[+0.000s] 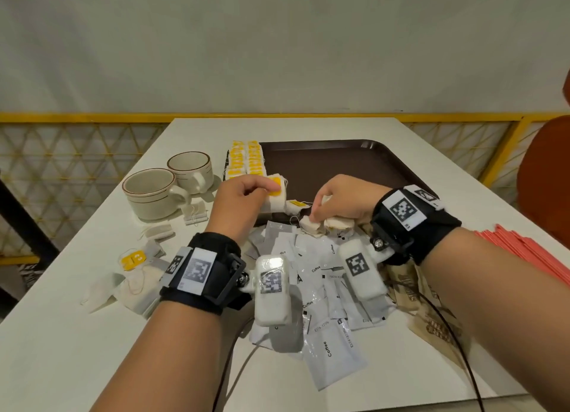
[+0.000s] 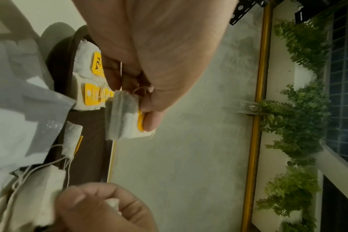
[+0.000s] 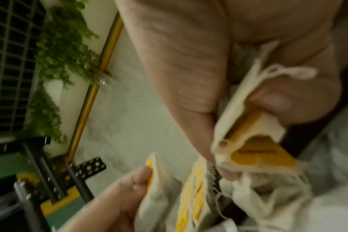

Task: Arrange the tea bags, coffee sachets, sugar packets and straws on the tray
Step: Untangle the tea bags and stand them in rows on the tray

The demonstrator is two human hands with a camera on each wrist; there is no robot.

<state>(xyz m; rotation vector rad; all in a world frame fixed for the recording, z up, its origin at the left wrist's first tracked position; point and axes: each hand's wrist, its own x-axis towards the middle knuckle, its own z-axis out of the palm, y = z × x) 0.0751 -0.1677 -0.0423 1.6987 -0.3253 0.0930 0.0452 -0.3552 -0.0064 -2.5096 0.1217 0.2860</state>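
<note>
Left grip (image 1: pixel 243 195) around tea bag (image 1: pixel 275 195).

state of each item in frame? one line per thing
left hand: pinching a tea bag over the tray
right hand: gripping a bunch of tea bags
tray: mostly bare, tea bag rows at its left end
coffee sachets: loose pile off tray
straws: on table, off tray
cups: upright, empty

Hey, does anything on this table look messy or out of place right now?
Yes. Coffee sachets lie in a loose overlapping heap at the tray's near edge, and stray tea bags with tangled strings are scattered left of the left hand. Only the far-left tea bag rows look neat.
</note>
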